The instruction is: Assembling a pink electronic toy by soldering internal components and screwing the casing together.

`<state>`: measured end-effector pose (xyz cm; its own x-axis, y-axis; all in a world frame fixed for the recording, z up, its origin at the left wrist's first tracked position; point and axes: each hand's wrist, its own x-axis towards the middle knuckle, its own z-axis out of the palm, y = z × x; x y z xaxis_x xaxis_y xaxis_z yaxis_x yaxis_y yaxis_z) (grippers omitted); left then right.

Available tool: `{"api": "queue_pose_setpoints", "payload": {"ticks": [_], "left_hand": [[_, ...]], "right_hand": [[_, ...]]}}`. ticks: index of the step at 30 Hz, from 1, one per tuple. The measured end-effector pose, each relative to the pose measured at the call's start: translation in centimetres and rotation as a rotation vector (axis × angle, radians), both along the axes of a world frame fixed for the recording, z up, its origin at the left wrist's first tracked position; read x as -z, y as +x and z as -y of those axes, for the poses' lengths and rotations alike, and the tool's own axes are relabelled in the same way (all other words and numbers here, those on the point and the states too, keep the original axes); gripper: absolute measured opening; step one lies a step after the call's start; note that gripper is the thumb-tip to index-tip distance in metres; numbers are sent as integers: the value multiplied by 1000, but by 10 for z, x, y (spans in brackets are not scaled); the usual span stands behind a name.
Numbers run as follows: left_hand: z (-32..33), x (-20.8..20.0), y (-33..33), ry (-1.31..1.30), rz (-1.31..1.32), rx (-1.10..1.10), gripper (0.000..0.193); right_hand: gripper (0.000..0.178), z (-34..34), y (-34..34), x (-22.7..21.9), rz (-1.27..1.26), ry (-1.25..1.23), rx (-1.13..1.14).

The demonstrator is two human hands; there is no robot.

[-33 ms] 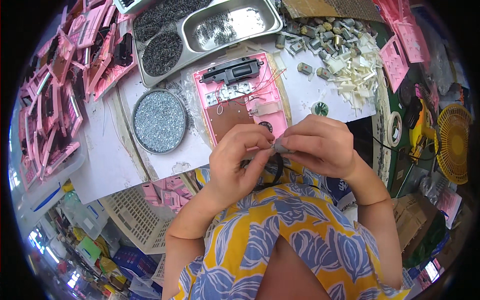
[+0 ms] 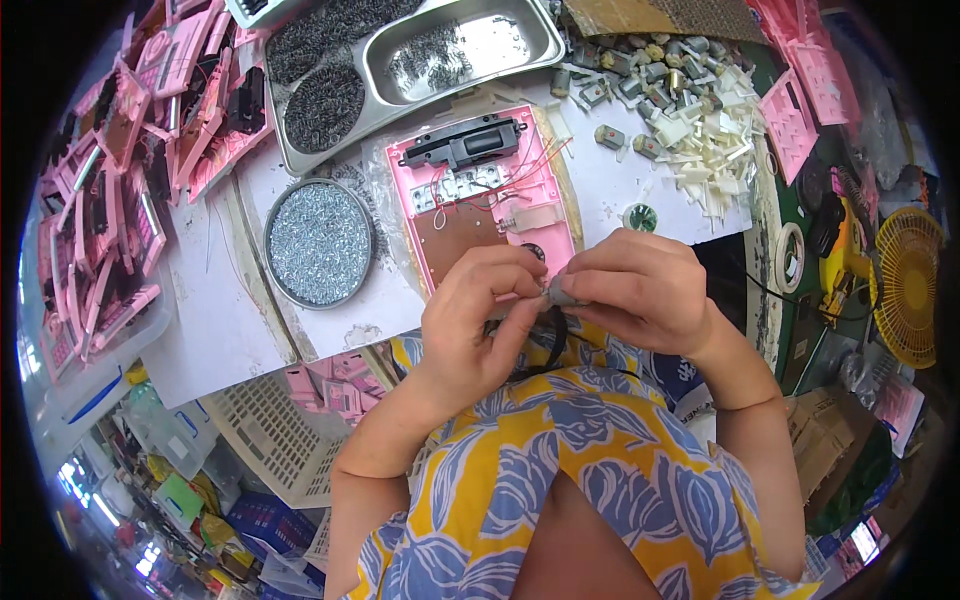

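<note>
Grey small motor point(image 2: 560, 293) pinched between left hand point(image 2: 478, 320) and right hand point(image 2: 640, 290) | both grips closed on it | above pink open casing point(image 2: 480, 205)

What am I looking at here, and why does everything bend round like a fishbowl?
The picture comes from a wide fisheye camera worn on a person's head, looking down at their own two bare hands; that lens bends straight edges near the rim. No machine is involved. The left hand and right hand meet over the table edge, pinching a small grey part together; what it is exactly is too small to tell. Just beyond the hands lies an opened pink casing with wires and a black piece inside. Left of it sits a round tin of small metal bits, and behind that a steel tray with compartments of tiny parts. White plastic pieces are heaped to the right, and more pink casings are stacked far left.
</note>
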<state>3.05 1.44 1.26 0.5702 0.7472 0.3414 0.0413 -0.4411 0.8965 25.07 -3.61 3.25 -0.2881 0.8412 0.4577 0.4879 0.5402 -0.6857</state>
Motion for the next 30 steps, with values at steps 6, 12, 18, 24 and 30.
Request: {"api": "queue_pose_setpoints", "payload": {"ticks": [6,12,18,24,30], "left_hand": [[-34,-3,10,-51,-135,-123,25],[-64,2,44,601,-611,-247,19],[-62,7,21,446,-413,-239,12],[-49,34,-16,48,-113,-390,4],[-44,31,-15,211,-183,-407,6]], "right_hand": [[34,2,15,8,-17,26,107],[35,-3,29,14,-27,46,191],[34,-9,35,24,-27,-39,220],[31,-58,17,39,169,57,192],[25,-73,11,40,327,49,218]]}}
